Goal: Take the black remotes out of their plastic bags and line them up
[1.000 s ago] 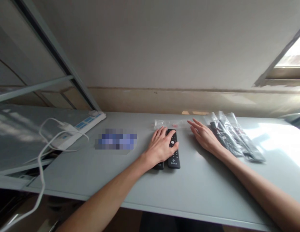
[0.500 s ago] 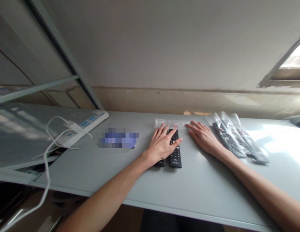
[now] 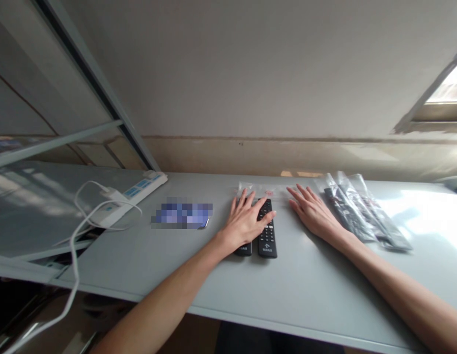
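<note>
Two black remote controls lie side by side on the grey table (image 3: 302,290). My left hand (image 3: 245,219) rests palm down with its fingers spread; it covers most of the left remote (image 3: 244,250) and reaches over part of the right remote (image 3: 267,241). Behind them a clear plastic bag (image 3: 276,191) lies flat along the far side. My right hand (image 3: 311,209) is laid on the tabletop to the right, fingers apart and holding nothing. Just beyond its wrist are several bagged remotes (image 3: 364,214) in clear plastic.
A white power strip (image 3: 130,196) with a charger and a white cable (image 3: 74,255) occupies the left side, by a metal frame (image 3: 136,145). Between it and my left hand lies a flat device (image 3: 184,216) with a blurred screen. A wall stands behind the table.
My right hand has drawn slightly right, away from the flat plastic bag. My left hand stays over the remotes. The whole view has shifted a little.
</note>
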Motion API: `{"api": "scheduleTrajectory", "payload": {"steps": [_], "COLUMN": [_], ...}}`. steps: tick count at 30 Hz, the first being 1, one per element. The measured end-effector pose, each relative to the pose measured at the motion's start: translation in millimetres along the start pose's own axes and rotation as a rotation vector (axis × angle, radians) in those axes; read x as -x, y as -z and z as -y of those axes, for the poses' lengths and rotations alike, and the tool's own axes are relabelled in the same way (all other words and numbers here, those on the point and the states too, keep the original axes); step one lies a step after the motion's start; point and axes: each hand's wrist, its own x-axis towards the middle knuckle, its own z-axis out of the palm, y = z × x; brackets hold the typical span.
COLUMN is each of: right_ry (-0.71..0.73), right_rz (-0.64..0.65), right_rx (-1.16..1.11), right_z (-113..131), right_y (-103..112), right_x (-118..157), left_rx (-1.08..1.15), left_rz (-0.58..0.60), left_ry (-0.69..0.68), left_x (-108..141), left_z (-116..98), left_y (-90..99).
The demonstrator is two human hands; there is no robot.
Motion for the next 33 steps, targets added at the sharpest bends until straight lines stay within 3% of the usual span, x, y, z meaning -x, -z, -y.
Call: {"api": "scheduleTrajectory", "payload": {"steps": [4, 10, 17, 26, 33], "right_ry": [0.122, 0.354, 0.405, 0.481, 0.485], "right_rz": [-0.122, 0.077, 0.109, 0.176, 0.197], "right_rx": [-0.098, -0.279, -0.392, -0.417, -0.479], "right_z": [27, 62, 62, 69, 71], "right_y": [26, 38, 31, 37, 39], "right_x": [1, 10, 14, 13, 13], "left_rx": [0.009, -0.017, -0.043, -0.07, -0.07], "left_rz": [0.018, -0.003, -0.008, -0.064, -0.039], "left_ry": [0.022, 0.029, 0.011, -0.026, -0.033], "left_x": [0, 2, 5, 4, 4], "left_z": [-1, -2, -2, -2, -3], "left_y": [-0.8, -3.7, -5.0, -6.6, -0.9]}}
